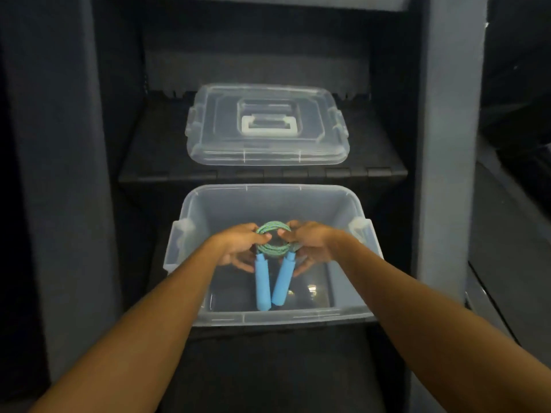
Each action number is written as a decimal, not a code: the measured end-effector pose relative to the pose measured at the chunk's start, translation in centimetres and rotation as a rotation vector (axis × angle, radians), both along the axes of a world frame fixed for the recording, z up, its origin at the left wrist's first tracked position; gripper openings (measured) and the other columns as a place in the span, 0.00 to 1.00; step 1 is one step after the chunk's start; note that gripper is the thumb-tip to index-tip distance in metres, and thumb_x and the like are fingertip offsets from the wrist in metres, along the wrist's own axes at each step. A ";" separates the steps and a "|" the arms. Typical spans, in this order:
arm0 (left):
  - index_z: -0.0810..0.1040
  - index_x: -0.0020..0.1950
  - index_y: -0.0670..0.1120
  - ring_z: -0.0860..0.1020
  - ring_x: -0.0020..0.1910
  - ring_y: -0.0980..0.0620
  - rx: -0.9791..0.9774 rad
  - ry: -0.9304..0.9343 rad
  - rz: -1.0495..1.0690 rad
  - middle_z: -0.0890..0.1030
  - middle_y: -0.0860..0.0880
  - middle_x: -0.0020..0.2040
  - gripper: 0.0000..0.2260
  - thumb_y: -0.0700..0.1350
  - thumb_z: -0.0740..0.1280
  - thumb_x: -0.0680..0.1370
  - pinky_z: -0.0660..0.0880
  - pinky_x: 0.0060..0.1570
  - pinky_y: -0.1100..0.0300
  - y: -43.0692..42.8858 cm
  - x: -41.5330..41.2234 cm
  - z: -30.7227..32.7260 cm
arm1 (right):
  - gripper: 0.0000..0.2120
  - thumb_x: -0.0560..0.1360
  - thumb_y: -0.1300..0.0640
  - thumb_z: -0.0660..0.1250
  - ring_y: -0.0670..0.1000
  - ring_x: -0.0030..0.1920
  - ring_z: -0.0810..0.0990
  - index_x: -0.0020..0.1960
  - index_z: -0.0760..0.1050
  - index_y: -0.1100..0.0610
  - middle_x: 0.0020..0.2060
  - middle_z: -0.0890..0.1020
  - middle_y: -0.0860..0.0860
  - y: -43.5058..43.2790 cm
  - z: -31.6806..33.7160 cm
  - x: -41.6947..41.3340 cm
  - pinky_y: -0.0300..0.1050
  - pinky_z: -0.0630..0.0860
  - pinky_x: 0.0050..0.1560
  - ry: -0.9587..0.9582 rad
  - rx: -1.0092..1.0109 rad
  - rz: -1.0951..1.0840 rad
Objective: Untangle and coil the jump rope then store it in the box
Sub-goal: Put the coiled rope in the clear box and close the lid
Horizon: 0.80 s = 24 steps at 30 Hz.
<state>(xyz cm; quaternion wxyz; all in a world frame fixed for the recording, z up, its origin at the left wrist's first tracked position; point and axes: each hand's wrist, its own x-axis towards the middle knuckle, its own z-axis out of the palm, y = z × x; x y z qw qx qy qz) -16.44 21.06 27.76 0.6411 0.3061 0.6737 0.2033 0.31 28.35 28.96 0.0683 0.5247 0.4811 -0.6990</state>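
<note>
The jump rope is wound into a small green-blue coil, with its two light blue handles hanging side by side below it. My left hand grips the coil's left side and my right hand grips its right side. Both hands hold the rope inside the opening of the clear plastic box, above its floor. Fingers hide parts of the coil.
The box's clear lid, with a white handle on top, lies on a dark shelf behind the box. Tall grey-blue panels stand at left and right. A dark surface runs below the box's front.
</note>
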 end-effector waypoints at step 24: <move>0.66 0.75 0.39 0.81 0.59 0.37 -0.170 0.204 -0.038 0.74 0.34 0.67 0.24 0.54 0.57 0.85 0.79 0.57 0.42 2.3 -0.1 -4.0 | 0.19 0.84 0.54 0.56 0.59 0.65 0.77 0.66 0.77 0.63 0.65 0.80 0.59 2.9 -2.9 -3.6 0.44 0.72 0.60 -0.560 0.576 0.661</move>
